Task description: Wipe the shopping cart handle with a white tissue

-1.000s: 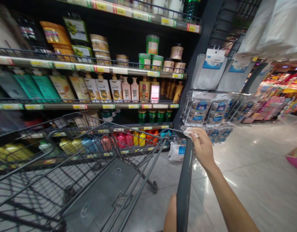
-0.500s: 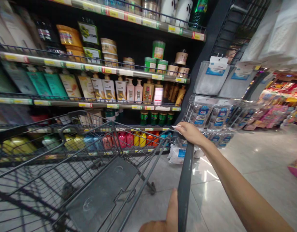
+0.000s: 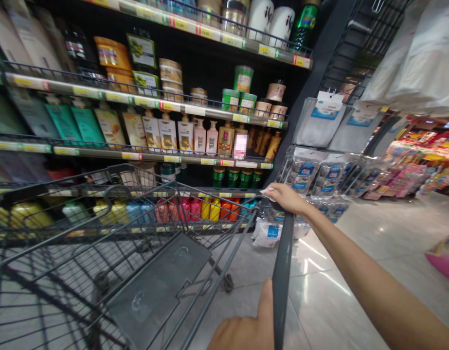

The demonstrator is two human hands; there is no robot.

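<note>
Holding white tissue (image 3: pixel 267 194) in right hand (image 3: pixel 287 198) at far end of cart handle (image 3: pixel 283 265), lengthwise away from left hand (image 3: pixel 243 331) of unclear grip.

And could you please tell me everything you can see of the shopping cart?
The shopping cart stands upright on the tiled floor beside the shelves, partly out of frame. Its dark wire basket looks metal; a grey panel carries two pale curved marks. A wheel shows below. The thick grey handle, plastic-looking, runs toward the viewer: the right hand, with a white wipe, rests on its far end; the left hand lays its thumb against the near part.
</note>
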